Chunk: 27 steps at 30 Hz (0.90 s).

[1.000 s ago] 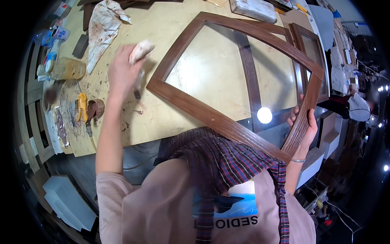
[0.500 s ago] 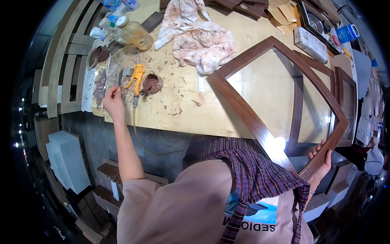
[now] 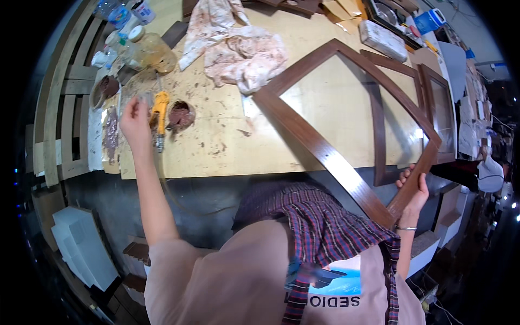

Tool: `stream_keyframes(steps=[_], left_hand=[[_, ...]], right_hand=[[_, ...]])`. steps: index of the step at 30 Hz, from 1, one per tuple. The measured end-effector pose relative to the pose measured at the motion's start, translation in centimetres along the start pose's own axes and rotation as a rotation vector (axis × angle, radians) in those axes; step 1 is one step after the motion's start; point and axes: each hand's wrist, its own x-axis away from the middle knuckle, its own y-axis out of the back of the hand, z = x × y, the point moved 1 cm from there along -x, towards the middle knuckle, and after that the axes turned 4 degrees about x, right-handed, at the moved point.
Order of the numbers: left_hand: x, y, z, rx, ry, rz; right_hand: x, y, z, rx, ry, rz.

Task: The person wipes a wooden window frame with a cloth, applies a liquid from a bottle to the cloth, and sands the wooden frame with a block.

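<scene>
Left hand has left the frame for the bench's left edge, fingers curled beside the yellow tool; right hand still grips the wooden frame.

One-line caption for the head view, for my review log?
Left hand reaches beside a yellow tool; right hand grips a brown wooden frame.

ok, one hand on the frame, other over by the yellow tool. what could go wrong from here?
1. The right hand alone grips the frame at one corner, and that corner overhangs the table edge. It could tip or slide off.
2. The left hand is beside the yellow tool and brown paste blobs; smeared fingers could mark the frame.
3. The stained rag lies against the frame's far rail and may transfer stain.
</scene>
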Motion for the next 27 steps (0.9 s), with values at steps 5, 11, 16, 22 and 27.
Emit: stream_keyframes(steps=[5, 11, 16, 22, 27], left_hand=[[14.4, -11.8, -3.1, 0.448, 0.151, 0.456], [14.2, -18.7, 1.1, 0.322, 0.18, 0.21], [26.0, -19.6, -3.6, 0.465, 0.25, 0.387], [17.9, -18.9, -3.6, 0.185, 0.268, 0.177], [27.5, -19.8, -7.3, 0.312, 0.13, 0.342]], right_hand=[[-0.8, 1.9, 0.4, 0.033, -0.012, 0.094], [-1.5, 1.6, 2.2, 0.079, -0.014, 0.106], [-1.6, 2.1, 2.9, 0.097, -0.017, 0.089], [-1.9, 2.5, 2.7, 0.153, -0.017, 0.095], [-1.5, 2.7, 1.9, 0.117, -0.017, 0.048]])
